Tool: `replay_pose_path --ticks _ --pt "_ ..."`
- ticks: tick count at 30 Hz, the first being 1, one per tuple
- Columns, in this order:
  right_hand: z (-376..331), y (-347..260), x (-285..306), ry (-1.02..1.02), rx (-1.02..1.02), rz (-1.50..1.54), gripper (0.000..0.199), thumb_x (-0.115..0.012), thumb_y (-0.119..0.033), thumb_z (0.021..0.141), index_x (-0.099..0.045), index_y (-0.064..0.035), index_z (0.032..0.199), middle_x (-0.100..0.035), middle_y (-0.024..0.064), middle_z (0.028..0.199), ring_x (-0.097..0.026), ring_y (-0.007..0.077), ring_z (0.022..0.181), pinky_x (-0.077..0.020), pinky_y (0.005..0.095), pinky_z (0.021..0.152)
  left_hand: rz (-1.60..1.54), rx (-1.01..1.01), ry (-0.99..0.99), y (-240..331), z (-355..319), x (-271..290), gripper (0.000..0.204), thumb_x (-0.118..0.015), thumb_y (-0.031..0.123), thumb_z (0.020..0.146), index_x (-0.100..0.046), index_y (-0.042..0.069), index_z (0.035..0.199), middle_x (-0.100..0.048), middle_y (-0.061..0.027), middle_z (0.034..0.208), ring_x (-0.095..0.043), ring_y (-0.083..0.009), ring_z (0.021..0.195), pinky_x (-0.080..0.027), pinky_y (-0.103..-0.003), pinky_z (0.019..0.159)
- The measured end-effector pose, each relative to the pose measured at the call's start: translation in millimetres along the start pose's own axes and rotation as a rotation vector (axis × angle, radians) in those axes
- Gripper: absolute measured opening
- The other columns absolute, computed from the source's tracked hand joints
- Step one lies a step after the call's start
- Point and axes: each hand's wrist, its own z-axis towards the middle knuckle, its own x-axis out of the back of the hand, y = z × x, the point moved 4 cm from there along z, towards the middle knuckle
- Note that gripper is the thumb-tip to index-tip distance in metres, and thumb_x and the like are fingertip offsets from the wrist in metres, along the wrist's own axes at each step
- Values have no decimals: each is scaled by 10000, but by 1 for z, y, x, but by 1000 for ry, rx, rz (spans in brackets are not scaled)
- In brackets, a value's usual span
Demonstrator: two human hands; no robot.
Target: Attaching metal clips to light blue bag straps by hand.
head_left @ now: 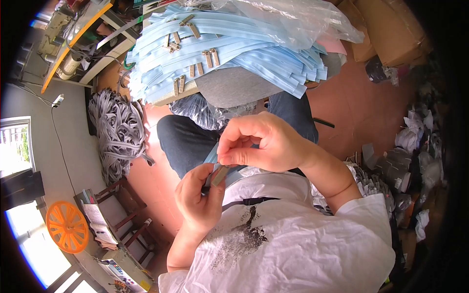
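Note:
Above my lap, my two hands meet fingertip to fingertip. My left hand (199, 198) is closed, thumb and fingers pinching a brass-coloured zipper slider with a long pull tab (221, 176). A light blue zipper tape (212, 155) runs beside that slider, partly hidden by my fingers. My right hand (266, 141) comes in from the right, its thumb and forefinger pressed together at the upper end of the slider; what lies inside this pinch is too small to make out. Ahead, a thick pile of light blue zipper tapes (264, 44) carries several similar sliders (208, 58).
The pile rests on a grey padded surface (239, 88) just beyond my knees. Clear plastic sheeting (312, 17) covers its far side. Grey tapes (117, 132) are heaped on the floor at left, near an orange wheel (67, 227). Cardboard boxes (391, 29) stand far right.

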Motion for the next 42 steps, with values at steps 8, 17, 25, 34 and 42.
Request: replay_pose_path --ticks 8,17,25,34,42 --pt "-1 -1 1 51 108 -165 99 -724 -16 884 -641 5 935 -701 57 891 -691 116 840 -568 247 744 -240 157 -36 -3 1 -5 120 -644 49 948 -618 -34 1031 -660 -65 799 -562 -91 647 -454 -229 597" --pt "-3 7 3 134 96 -24 121 -725 -25 890 -632 3 963 -699 65 905 -690 122 846 -568 253 752 -282 182 -65 -8 3 -7 101 -613 8 948 -584 -31 1037 -635 -40 763 -545 -73 644 -444 -217 588" --pt "-3 5 2 138 127 -114 141 -734 -44 889 -628 0 970 -703 66 905 -692 116 849 -568 247 737 -208 104 -31 -9 2 -8 129 -651 11 917 -590 -22 1026 -638 -50 753 -536 -78 614 -440 -223 568" --pt "-1 9 5 108 -32 -7 143 -712 -40 906 -600 6 980 -690 63 894 -688 112 855 -557 237 747 114 -222 -56 5 10 -8 275 -615 -116 746 -567 -14 996 -598 -140 810 -551 -312 648 -446 -388 603" --pt "-3 10 3 86 -54 -1 137 -703 -26 908 -597 5 989 -684 61 905 -680 109 850 -559 236 751 113 -206 -61 2 7 -7 311 -613 -123 741 -574 -18 1032 -620 -146 839 -587 -290 677 -472 -362 622"
